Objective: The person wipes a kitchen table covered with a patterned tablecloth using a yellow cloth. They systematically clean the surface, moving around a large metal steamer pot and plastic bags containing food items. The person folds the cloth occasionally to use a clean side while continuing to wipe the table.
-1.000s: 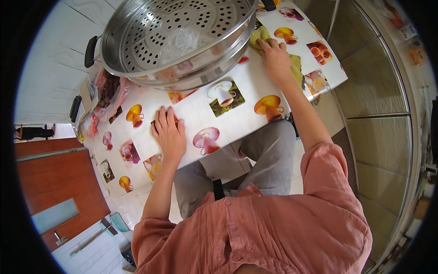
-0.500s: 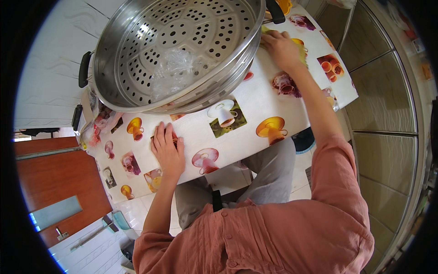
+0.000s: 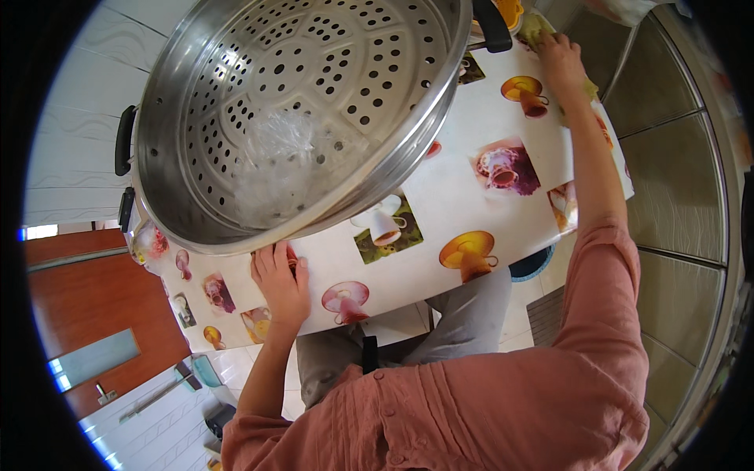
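Observation:
My left hand (image 3: 281, 290) lies on the printed tablecloth (image 3: 416, 298), fingers stretched out, just below the rim of a large steel steamer (image 3: 188, 149). At the far right part of the table, my right hand (image 3: 561, 67) presses down on a yellow-green cloth (image 3: 534, 30) and holds it. Parts of the cloth show beyond the fingers and beside the wrist; the rest is hidden beneath the hand. Crumpled clear plastic (image 3: 279, 161) sits inside the steamer on its perforated base. The steamer has black handles (image 3: 492, 25).
An orange-yellow container (image 3: 509, 12) stands behind the steamer's right handle. Tall glossy cabinet doors (image 3: 675, 188) rise to the right of the table. A blue-rimmed round bin or basin (image 3: 532, 264) is partly under the table. At left is a reddish-brown door (image 3: 94, 306).
My right hand has slid the cloth toward the far right corner of the table. The view has shifted nearer the steamer, which looks larger. My left hand stays flat on the tablecloth.

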`<state>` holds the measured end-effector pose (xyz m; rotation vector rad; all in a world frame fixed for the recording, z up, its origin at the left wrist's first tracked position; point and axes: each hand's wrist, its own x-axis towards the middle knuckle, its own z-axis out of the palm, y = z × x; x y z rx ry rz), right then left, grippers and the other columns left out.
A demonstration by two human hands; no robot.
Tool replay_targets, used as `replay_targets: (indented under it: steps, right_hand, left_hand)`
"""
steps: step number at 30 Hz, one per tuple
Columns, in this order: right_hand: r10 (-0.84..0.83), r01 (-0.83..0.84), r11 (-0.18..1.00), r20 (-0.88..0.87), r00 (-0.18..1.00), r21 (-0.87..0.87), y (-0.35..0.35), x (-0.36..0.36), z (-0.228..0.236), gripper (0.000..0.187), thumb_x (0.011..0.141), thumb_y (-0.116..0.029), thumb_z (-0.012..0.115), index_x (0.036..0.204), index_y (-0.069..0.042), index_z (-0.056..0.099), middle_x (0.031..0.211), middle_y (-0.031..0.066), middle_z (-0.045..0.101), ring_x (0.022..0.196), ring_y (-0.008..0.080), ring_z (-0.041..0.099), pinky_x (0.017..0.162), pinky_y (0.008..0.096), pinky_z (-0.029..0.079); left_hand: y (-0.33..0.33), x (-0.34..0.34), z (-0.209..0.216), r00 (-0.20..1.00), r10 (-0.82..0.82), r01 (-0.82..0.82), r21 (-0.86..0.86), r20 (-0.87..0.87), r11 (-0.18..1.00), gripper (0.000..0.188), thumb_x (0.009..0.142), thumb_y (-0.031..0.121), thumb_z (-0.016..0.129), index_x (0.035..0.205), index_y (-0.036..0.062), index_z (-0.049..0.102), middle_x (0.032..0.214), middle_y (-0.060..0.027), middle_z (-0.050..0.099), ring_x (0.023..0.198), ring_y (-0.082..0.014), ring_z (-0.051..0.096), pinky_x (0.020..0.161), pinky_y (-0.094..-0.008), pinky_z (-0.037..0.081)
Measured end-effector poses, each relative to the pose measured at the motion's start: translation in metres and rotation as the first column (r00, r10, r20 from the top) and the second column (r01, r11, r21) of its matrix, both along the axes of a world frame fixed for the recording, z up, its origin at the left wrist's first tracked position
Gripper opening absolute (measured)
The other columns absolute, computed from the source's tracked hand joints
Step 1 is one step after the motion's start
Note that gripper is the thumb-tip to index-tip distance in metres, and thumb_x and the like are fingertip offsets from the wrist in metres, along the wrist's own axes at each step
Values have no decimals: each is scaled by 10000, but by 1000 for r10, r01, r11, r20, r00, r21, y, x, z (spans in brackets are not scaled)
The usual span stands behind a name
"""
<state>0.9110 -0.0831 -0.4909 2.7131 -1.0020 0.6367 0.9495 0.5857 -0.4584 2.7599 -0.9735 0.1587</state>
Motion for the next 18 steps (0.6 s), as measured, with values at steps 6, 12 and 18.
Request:
replay_targets:
  steps: [6,12,18]
  right_hand:
    - [-264,279,958,-172,949,67,-27,-24,12,408,1053,-371,549,1428,-214,593,1343,111,630,1216,409,590,962,537,567]
    - [-165,171,982,-83,983,74,-1,-83,9,389,1051,-341,552,1393,-165,612,1271,166,659,1133,450,618,967,554,542]
    - [-88,88,996,-32,996,-9,35,-172,4,386,1034,-269,581,1378,-100,622,1170,209,672,1016,450,634,934,522,511]
  left_hand:
    - [2,-1,0,1000,10,-10,37,-2,999,563,984,300,568,1459,7,485,1469,-259,465,1382,-456,400,1191,-585,227]
    - [1,-1,-1,999,-16,15,10,28,1000,578,993,288,560,1502,31,466,1540,-230,435,1454,-421,367,1199,-578,219]
    - [4,-2,-3,998,-28,29,-12,64,999,566,1010,295,556,1515,57,463,1599,-183,410,1484,-385,359,1201,-569,222]
